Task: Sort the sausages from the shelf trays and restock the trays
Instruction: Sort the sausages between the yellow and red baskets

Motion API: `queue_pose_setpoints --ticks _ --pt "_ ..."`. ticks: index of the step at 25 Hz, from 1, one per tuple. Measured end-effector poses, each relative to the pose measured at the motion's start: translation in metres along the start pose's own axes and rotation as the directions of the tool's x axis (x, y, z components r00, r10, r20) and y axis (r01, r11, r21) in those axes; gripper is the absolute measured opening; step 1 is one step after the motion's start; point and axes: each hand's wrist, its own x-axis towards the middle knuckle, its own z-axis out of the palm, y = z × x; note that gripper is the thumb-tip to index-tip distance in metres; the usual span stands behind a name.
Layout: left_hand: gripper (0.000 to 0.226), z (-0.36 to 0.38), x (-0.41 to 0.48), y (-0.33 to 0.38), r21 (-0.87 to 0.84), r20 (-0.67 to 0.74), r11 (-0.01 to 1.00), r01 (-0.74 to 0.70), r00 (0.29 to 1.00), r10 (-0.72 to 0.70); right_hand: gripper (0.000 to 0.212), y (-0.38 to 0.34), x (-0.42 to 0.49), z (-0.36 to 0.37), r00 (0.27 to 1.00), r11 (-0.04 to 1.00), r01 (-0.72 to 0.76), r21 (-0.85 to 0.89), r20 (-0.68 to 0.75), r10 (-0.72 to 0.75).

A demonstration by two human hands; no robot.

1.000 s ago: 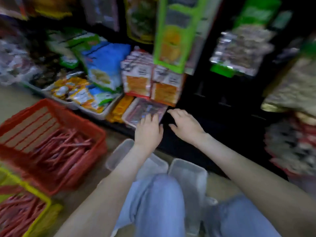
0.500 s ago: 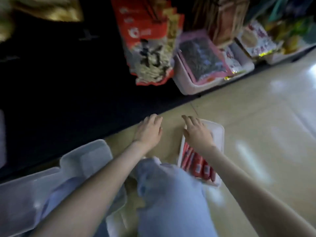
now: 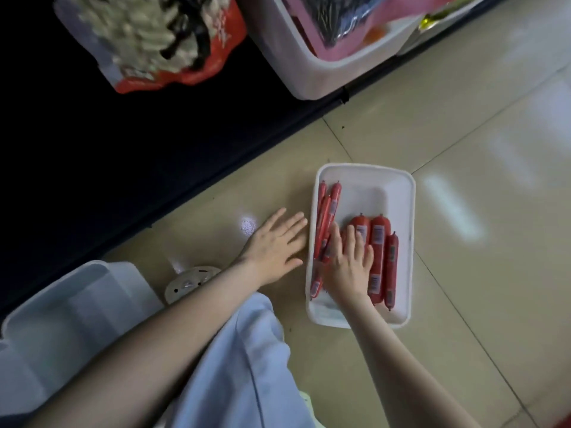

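Note:
A white tray (image 3: pixel 398 193) lies on the tiled floor to my right. Inside it are thin red sausages (image 3: pixel 324 211) along the left wall and thicker red sausages (image 3: pixel 379 242) in the middle. My right hand (image 3: pixel 349 264) rests flat inside the tray, fingers spread over the sausages, gripping nothing that I can see. Just left of the tray's rim, my left hand (image 3: pixel 275 245) lies flat on the floor, fingers apart and empty.
An empty white tray (image 3: pixel 68 307) sits at the lower left by my knee (image 3: pixel 241 366). The dark shelf base (image 3: pixel 123 168) runs diagonally above. A red snack bag (image 3: pixel 160 38) and a white bin (image 3: pixel 309 60) of packets stand on it. A round floor fitting (image 3: pixel 188 282) lies near my left wrist.
The view swung from the shelf's left side with red baskets to the floor tray on the right. My right hand has come down onto the sausages; my left hand has settled beside the tray.

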Motion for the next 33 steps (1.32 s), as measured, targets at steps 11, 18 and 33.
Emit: queue_pose_setpoints --ticks 11,18,33 --pt "0.063 0.006 0.001 -0.009 -0.551 -0.350 0.832 -0.068 0.924 -0.156 0.040 0.009 0.014 0.002 0.913 0.784 -0.408 0.467 0.192 0.361" --pt "0.045 -0.034 0.019 0.001 -0.926 0.134 -0.367 0.095 0.988 -0.081 0.036 -0.038 0.005 -0.071 0.995 0.369 -0.011 0.929 0.045 -0.084" --pt "0.031 -0.026 -0.055 -0.058 -0.735 0.371 -0.674 0.074 0.876 -0.309 0.092 0.000 -0.004 -0.051 0.962 0.583 -0.272 0.766 0.192 0.196"
